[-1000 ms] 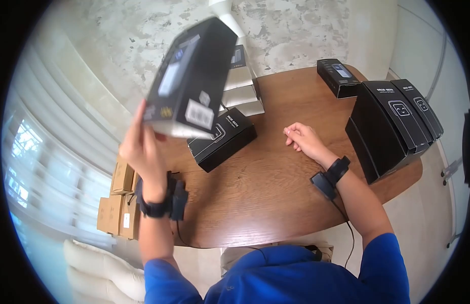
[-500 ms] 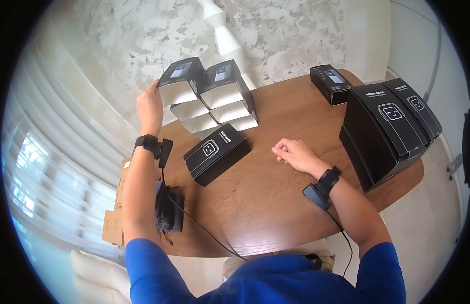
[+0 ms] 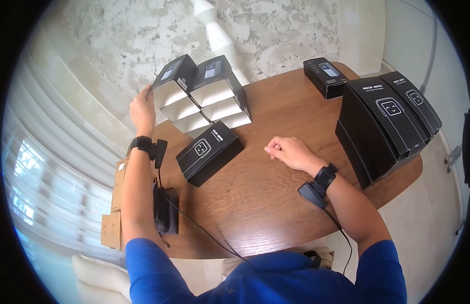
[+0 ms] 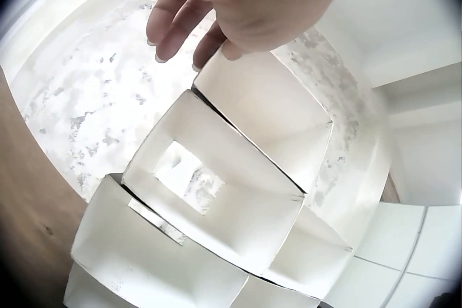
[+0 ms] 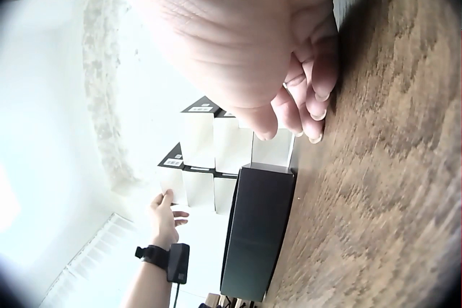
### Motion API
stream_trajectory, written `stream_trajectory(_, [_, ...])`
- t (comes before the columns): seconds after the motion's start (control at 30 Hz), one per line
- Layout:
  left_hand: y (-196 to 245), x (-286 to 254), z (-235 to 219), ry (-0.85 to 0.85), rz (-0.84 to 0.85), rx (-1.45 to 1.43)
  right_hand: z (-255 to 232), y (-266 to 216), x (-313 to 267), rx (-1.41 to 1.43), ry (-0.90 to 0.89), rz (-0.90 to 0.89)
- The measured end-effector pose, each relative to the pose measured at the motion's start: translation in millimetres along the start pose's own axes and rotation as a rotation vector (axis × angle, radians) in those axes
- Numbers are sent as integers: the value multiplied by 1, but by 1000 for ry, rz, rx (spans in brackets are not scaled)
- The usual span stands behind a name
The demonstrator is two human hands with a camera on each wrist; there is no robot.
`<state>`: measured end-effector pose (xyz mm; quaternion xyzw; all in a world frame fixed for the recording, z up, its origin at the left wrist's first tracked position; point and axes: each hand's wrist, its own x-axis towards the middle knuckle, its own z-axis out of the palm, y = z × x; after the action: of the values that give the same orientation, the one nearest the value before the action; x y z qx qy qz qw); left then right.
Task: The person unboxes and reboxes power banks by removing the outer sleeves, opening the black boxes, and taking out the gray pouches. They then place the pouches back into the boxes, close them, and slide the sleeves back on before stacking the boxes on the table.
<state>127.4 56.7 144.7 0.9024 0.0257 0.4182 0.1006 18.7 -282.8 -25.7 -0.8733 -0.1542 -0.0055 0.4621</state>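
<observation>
My left hand reaches to the far left of the wooden table and touches the side of the top box of a stack of black boxes with white ends. In the left wrist view the fingers lie relaxed against the top box's white end. My right hand rests on the table mid-way, its fingers loosely curled and holding nothing. A black box with a smiley mark lies flat between the two hands.
Tall black boxes stand at the table's right edge, with a small black box behind them. Cardboard boxes sit on the floor to the left. A black pack with a cable hangs at the near left edge.
A second ago my left hand held a black box in the air. That box now sits on top of the left stack, with the hand still at its side. The right hand has stayed put.
</observation>
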Motion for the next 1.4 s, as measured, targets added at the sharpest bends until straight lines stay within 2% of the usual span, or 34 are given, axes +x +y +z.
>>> stream_trajectory(0.03, [-4, -2, 3, -1, -2, 0, 0, 0, 0, -4, -6, 9])
stream_trajectory(0.1, [-14, -7, 10, 271, 219, -32, -1, -1, 0, -12, -14, 19])
stream_trajectory(0.13, [-12, -12, 9, 269, 215, -34, -1, -1, -1, -11, -9, 8])
stream_trajectory(0.2, [0, -29, -2, 462, 312, -168, -3, -2, -2, -17, -10, 1])
stream_trajectory(0.23, [9, -43, -11, 455, 299, -167, -3, -1, -2, 14, -7, -20])
stream_trajectory(0.3, [30, -81, -37, -22, 152, -430, -2, -1, -2, 39, -34, -35])
stream_trajectory(0.37, [52, -112, -60, -500, 88, -354, -4, -3, 0, 29, -33, -22])
stream_trajectory(0.43, [38, -142, -51, -561, 385, -188, -3, -4, 0, 11, -62, -19])
stream_trajectory(0.47, [36, -150, -50, -703, 305, -146, -3, -3, 0, 15, -50, -4])
stream_trajectory(0.57, [6, -164, -28, -665, 269, -16, -4, -3, 1, 17, -64, 21])
stream_trajectory(0.6, [-4, -163, -22, -706, 216, -26, -5, -5, 0, 56, -67, 39])
stream_trajectory(0.77, [1, -174, -29, -691, 200, -202, -9, -14, -3, 184, -8, 101])
stream_trajectory(0.83, [10, -182, -40, -710, 262, -366, -10, -20, -3, 37, 177, -129])
stream_trajectory(0.87, [16, -187, -44, -719, 280, -425, -11, -28, -6, 21, 194, -117])
stream_trajectory(0.93, [30, -195, -55, -761, 282, -538, -13, -46, -16, -52, 242, -326])
stream_trajectory(0.97, [35, -198, -55, -760, 274, -553, -13, -51, -20, -66, 233, -321])
stream_trajectory(1.03, [39, -207, -56, -720, 356, -648, -8, -59, -24, -243, 129, -488])
stream_trajectory(1.1, [42, -214, -57, -705, 337, -690, -3, -67, -28, -269, 34, -495])
stream_trajectory(1.17, [43, -216, -62, -573, 429, -770, 2, -74, -33, -366, -43, -568])
stream_trajectory(1.2, [42, -217, -64, -542, 430, -816, 2, -78, -35, -372, -97, -534])
stream_trajectory(1.23, [40, -219, -64, -545, 411, -813, 3, -80, -36, -366, -116, -536])
stream_trajectory(1.3, [37, -222, -64, -410, 370, -1012, 3, -85, -38, -374, -152, -536])
stream_trajectory(1.33, [36, -220, -66, -338, 364, -1005, 3, -91, -39, -347, -143, -499])
stream_trajectory(1.37, [36, -219, -67, -336, 354, -1008, 4, -89, -38, -349, -153, -498])
stream_trajectory(1.4, [36, -217, -68, -226, 339, -986, 4, -84, -36, -297, -118, -484])
